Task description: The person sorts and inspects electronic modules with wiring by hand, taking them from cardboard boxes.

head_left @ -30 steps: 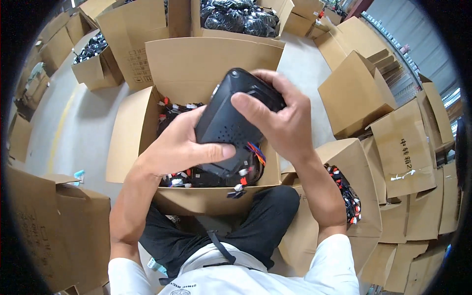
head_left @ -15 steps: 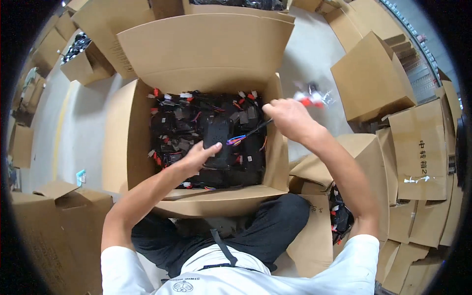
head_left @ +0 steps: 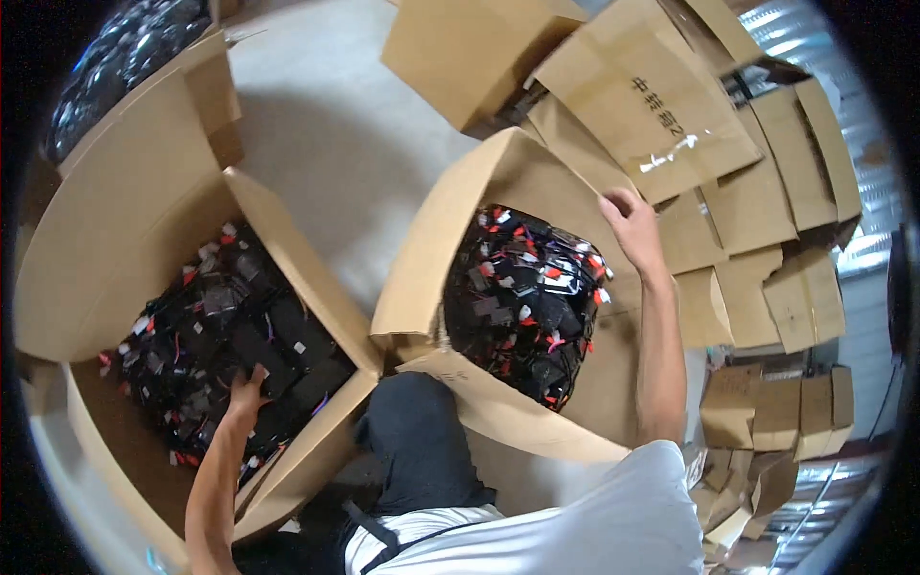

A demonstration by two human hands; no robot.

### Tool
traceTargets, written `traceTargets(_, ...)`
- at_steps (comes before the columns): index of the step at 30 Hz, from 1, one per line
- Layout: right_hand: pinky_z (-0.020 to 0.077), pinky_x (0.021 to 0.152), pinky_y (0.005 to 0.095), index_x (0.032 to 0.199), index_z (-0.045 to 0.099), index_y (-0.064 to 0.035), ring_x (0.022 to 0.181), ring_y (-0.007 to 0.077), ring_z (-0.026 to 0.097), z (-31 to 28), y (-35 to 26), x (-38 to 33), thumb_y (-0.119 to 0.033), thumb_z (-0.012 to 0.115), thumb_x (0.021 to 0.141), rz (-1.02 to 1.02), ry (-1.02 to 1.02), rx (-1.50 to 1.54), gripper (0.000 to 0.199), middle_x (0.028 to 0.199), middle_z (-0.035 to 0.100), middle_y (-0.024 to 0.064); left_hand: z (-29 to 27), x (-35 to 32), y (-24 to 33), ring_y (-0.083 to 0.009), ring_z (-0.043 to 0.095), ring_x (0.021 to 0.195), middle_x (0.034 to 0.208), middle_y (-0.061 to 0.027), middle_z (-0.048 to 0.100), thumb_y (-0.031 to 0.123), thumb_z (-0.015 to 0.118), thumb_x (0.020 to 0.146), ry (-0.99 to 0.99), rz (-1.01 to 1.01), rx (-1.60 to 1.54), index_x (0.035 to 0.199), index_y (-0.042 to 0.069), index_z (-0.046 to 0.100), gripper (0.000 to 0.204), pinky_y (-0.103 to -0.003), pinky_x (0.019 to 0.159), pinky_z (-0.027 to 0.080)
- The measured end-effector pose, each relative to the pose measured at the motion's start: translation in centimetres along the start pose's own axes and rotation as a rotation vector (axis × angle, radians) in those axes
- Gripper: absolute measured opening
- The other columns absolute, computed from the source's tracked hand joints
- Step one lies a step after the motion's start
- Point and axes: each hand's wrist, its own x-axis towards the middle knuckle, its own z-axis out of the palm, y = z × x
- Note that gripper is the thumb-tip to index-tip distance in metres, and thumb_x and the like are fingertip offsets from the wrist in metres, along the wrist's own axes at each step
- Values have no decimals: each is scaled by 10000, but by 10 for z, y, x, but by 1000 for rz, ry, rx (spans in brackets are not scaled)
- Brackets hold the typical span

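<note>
In the carton [head_left: 316,273] on the left lie black box-shaped units with cables and red and white plugs. My left hand [head_left: 251,391] reaches into it, thumb and fingers apart, resting at the end of one black unit [head_left: 264,356]. A second carton [head_left: 407,278] on the right holds a heap of similar black units [head_left: 527,297] with wires and plugs. At that carton's far right side is my right hand [head_left: 634,225], its fingers curled at the edge of the cardboard flap [head_left: 575,158]. No unit shows in the right hand.
Folded cartons [head_left: 661,105] are stacked along the right. A closed carton [head_left: 470,57] stands beyond the right carton, on the grey floor [head_left: 335,125]. Shiny black plastic [head_left: 134,67] fills a box at the far left. My bent knee [head_left: 417,431] lies against both cartons.
The view has swung right, bringing the second carton fully into sight. My right hand has moved from above the left carton to the right carton's flap; the cable it held is gone from it.
</note>
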Motion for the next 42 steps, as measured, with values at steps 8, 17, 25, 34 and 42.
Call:
traceTargets(8, 480, 967, 502, 1250, 582, 6, 1102, 428, 606, 78, 184, -78, -413, 717, 826, 287, -81, -525, 611, 1172, 636, 264, -40, 6, -3, -223, 646, 897, 985, -119, 709, 281, 623, 939, 171, 165, 396, 1145, -4, 658, 353, -359, 758, 506)
traceTargets(17, 521, 869, 500, 1163, 577, 61, 1025, 436, 655, 83, 243, -102, -504, 692, 854, 406, -166, -516, 654, 1075, 674, 293, -44, -114, 14, -173, 655, 958, 1057, -118, 715, 279, 637, 964, 149, 375, 267, 1225, -49, 635, 418, -348, 854, 533)
traceTargets(25, 403, 388, 366, 784, 590, 62, 473, 199, 546, -27, 130, -79, -128, 613, 849, -24, -165, 57, 202, 595, 533, 61, -47, -146, 17, -164, 650, 817, 925, -83, 713, 297, 605, 958, 129, 381, 364, 1146, -48, 674, 398, -326, 747, 537)
traceTargets(34, 409, 423, 243, 878, 604, -31, 415, 58, 386, -146, -155, -99, -316, 588, 1005, -52, -60, 863, 312, 511, 375, -69, -50, -149, 21, -164, 670, 856, 984, -120, 720, 186, 626, 931, 145, 568, 250, 1198, -91, 625, 385, -313, 779, 542)
traceTargets(42, 421, 402, 246, 916, 631, 20, 407, 73, 408, -144, -288, -134, -272, 537, 1038, -349, -233, 989, 330, 492, 387, -30, 40, -218, 95, -122, 644, 934, 984, -78, 691, 103, 680, 922, 64, 1053, -17, 1205, -47, 616, 326, -273, 839, 532)
